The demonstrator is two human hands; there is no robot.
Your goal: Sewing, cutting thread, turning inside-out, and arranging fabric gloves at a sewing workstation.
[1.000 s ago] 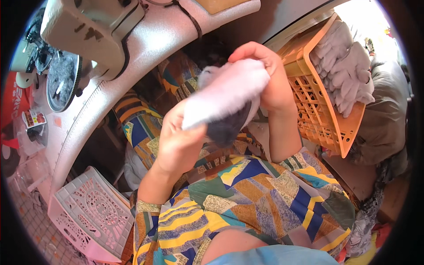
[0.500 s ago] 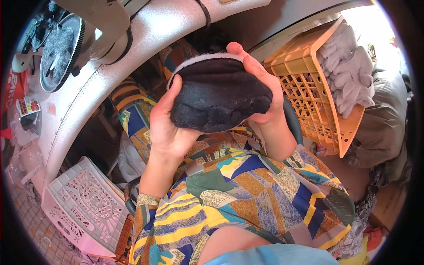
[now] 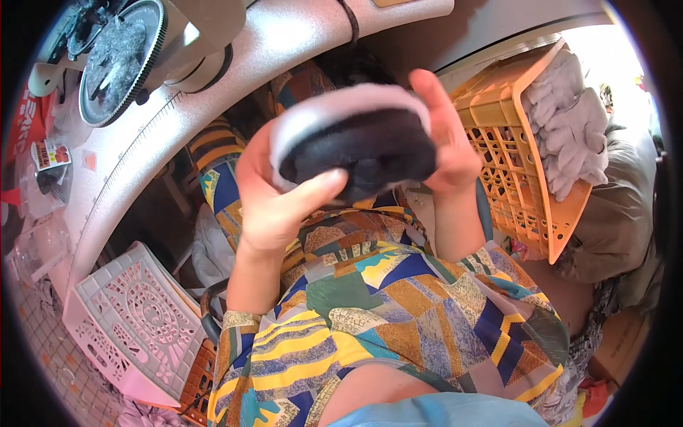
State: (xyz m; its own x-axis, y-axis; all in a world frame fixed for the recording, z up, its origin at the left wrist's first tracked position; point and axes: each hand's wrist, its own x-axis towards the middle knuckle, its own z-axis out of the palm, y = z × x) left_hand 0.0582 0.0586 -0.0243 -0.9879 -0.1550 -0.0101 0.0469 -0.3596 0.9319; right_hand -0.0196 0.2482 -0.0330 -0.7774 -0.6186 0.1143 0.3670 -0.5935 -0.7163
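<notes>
Pale, speckled worktable (image 3: 284, 53) with a curved edge sweeps across the upper left, a printed ruler scale (image 3: 135, 146) following its border. Above it sits a beige machine (image 3: 206, 28), beside a round metal wheel with a toothed rim (image 3: 122, 67). Farther left lies a clear plastic packet with a small label (image 3: 53, 160). Below the table stands a pink-and-white openwork plastic crate (image 3: 139, 320), near a brown-orange slotted crate (image 3: 196, 377). On the person's right, a tilted orange plastic crate with a slotted side (image 3: 523, 121) holds a heap of pale grey fabric gloves (image 3: 569, 132); a rumpled grey-brown cloth bundle (image 3: 612, 213) lies just beside it.

An oval piece of fabric, fuzzy white along its upper rim and black across its face (image 3: 373, 142), is held up between the two hands, above the lap and in front of a multicoloured patchwork-print garment (image 3: 420, 306). The left hand (image 3: 274, 203) pinches its left end, thumb laid over the black face and fingers behind. The right hand (image 3: 455, 149) is at the other end, palm turned inward and one digit raised; with the blur, I cannot tell whether it grips the fabric or only touches it.
</notes>
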